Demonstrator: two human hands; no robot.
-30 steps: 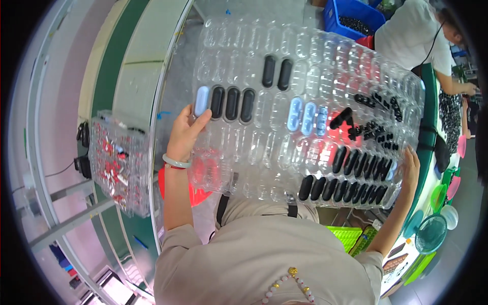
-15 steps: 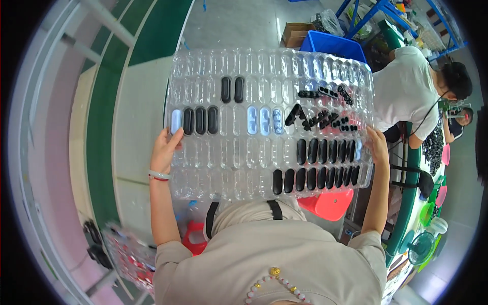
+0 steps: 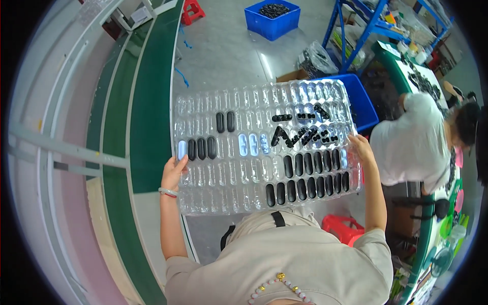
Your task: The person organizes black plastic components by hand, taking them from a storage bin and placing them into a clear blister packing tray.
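Note:
A large clear plastic blister tray (image 3: 249, 175) with rows of long oval pockets is held out in front of me. My left hand (image 3: 174, 172) grips its left edge, thumb on top beside a light blue oval piece (image 3: 182, 150). My right hand (image 3: 361, 147) closes on its right edge. Some pockets hold black oval pieces (image 3: 202, 148), with two full runs of them at the lower right. Light blue pieces (image 3: 253, 145) sit near the middle. Small black knobbed parts (image 3: 300, 136) lie loosely across the upper right pockets. The fingers under the tray are hidden.
A long green-edged bench (image 3: 152, 101) runs along my left. Ahead stand a blue bin (image 3: 272, 23) of black parts and a red stool (image 3: 192, 11). Another blue bin (image 3: 361, 101) is beyond the tray's right corner. A co-worker (image 3: 409, 142) sits at the right-hand table. A red stool (image 3: 343, 229) is near me.
The view has shifted, with more floor and the far blue bin now showing ahead. Both hands still hold the tray, which sits lower in the picture.

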